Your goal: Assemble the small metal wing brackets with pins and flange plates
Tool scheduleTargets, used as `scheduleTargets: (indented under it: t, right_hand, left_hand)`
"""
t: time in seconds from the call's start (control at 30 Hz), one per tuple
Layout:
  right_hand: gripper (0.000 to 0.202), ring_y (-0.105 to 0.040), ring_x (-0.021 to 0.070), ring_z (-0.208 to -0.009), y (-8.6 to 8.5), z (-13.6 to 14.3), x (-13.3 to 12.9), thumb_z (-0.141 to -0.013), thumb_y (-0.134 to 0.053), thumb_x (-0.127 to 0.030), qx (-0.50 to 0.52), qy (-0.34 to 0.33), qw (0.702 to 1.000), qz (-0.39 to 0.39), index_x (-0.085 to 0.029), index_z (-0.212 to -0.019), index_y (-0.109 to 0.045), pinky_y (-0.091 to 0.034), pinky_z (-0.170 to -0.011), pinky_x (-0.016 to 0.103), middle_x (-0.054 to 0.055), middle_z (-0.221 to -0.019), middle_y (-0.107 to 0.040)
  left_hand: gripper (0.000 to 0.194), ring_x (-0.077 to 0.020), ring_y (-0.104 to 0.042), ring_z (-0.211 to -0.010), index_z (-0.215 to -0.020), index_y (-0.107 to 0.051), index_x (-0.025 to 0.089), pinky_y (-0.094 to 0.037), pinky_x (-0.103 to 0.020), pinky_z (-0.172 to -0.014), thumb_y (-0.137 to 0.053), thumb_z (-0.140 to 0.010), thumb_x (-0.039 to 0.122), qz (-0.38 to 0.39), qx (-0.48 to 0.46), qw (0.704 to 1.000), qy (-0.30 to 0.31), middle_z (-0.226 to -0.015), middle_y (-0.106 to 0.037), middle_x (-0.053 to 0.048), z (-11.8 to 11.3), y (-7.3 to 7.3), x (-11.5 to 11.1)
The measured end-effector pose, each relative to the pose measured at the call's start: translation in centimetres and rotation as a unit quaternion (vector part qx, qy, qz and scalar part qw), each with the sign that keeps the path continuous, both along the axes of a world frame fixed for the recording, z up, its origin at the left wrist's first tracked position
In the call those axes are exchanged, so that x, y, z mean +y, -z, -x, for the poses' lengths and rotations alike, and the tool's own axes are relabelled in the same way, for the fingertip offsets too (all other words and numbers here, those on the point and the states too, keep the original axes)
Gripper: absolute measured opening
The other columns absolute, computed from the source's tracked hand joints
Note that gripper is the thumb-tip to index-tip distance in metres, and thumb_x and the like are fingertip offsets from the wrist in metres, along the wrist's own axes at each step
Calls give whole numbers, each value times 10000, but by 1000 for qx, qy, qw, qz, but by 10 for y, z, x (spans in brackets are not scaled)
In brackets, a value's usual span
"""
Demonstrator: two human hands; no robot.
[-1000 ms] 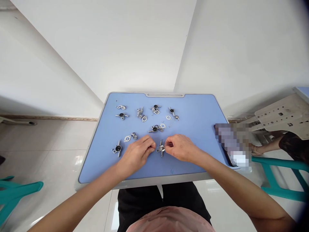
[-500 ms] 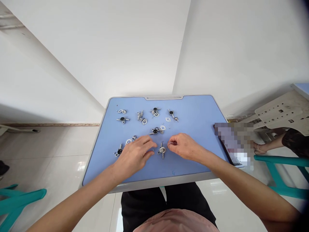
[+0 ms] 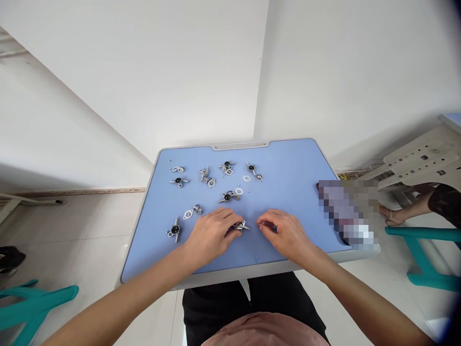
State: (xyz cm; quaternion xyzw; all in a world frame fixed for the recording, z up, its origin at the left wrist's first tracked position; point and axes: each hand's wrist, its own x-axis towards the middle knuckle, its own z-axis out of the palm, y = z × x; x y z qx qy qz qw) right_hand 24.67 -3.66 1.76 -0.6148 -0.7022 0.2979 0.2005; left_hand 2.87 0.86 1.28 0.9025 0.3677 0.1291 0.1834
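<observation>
My left hand (image 3: 219, 230) has its thumb and fingers closed round one side of a small metal valve body (image 3: 243, 226), whose stub and pale round face stick out to the right. To the right of it, my right hand (image 3: 283, 230) is pinched together on a small shiny thing (image 3: 265, 224), too small to name. Just beyond my hands lies another valve body (image 3: 227, 196) with a black disc, beside a flat oval plate (image 3: 239, 191). Left of my left hand are a valve body (image 3: 175, 229), an oval plate (image 3: 188, 214) and a small round metal part (image 3: 197, 208).
Along the back of the blue table (image 3: 288, 168) lie several more valve bodies (image 3: 251, 167), plates (image 3: 247, 178) and tiny loose bits. A blurred-out flat object (image 3: 336, 206) sits at the right edge. White walls (image 3: 201, 72) stand behind; a teal stool (image 3: 414, 254) is at right.
My left hand has moved right and closed on the valve body, which has turned from where it lay. My right hand has shifted slightly right, still pinched.
</observation>
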Motion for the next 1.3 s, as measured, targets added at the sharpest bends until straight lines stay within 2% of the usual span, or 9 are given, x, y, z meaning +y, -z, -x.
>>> scheduleTargets:
  t: [0.23,0.33,0.5,0.87,1.03,1.2,1.3]
  right_hand:
    - [202,-607,161,-785,23,8,-14,-852,-536,-81,-21,-12,990,-136,-220,-950,-644,-401,-660,270,9,-871,-690]
    - [186,-592,156,-742,27,15,-20,-842,-542,-67,-15,-8,985,-174,-200,-950,-616,-398,-631,263,16,-834,-682]
    - [200,-547,155,-731,29,22,-24,-866,-501,-34,-29,-48,969,-241,-202,-869,-610,-386,-613,255,13,-784,-667]
    - [236,-576,160,-772,30,19,-21,-867,-500,-26,-8,-48,971,-233,-205,-934,-637,-440,-636,264,27,-838,-682]
    - [216,-568,155,-734,30,17,-21,-867,-509,-34,20,-21,978,-207,-199,-963,-611,-441,-631,271,17,-799,-673]
    - [193,-588,141,-732,21,13,-13,-872,-526,-55,64,-13,984,-167,-216,-918,-622,-440,-644,260,0,-802,-682]
    - [152,-606,139,-713,15,11,-5,-888,-544,-109,56,-7,989,-140,-213,-943,-640,-440,-631,256,3,-795,-686]
  left_hand:
    - [136,-189,-629,-906,-1002,-658,232,-463,-285,-672,-660,-866,233,38,-13,996,-80,-973,-685,0,-5,0,-9]
    - [124,-184,-621,-922,-984,-662,235,-465,-282,-694,-655,-864,206,60,-20,994,-85,-965,-683,9,-5,0,-8]
    - [117,-174,-616,-923,-975,-667,240,-458,-273,-700,-637,-874,188,83,-34,993,-81,-966,-678,15,-2,0,-7]
    - [102,-171,-625,-883,-952,-676,244,-440,-266,-664,-632,-873,199,90,-26,991,-92,-931,-676,17,-5,-1,-6]
    - [70,-168,-626,-844,-910,-672,238,-422,-261,-620,-619,-873,212,75,-24,992,-96,-887,-672,18,-6,-1,-7]
    - [114,-163,-632,-830,-929,-677,247,-414,-249,-591,-613,-856,190,48,-40,994,-85,-905,-679,11,-6,2,-7]
    - [139,-160,-635,-829,-936,-679,255,-412,-247,-589,-594,-858,177,47,-48,994,-83,-918,-681,12,-5,4,-7]
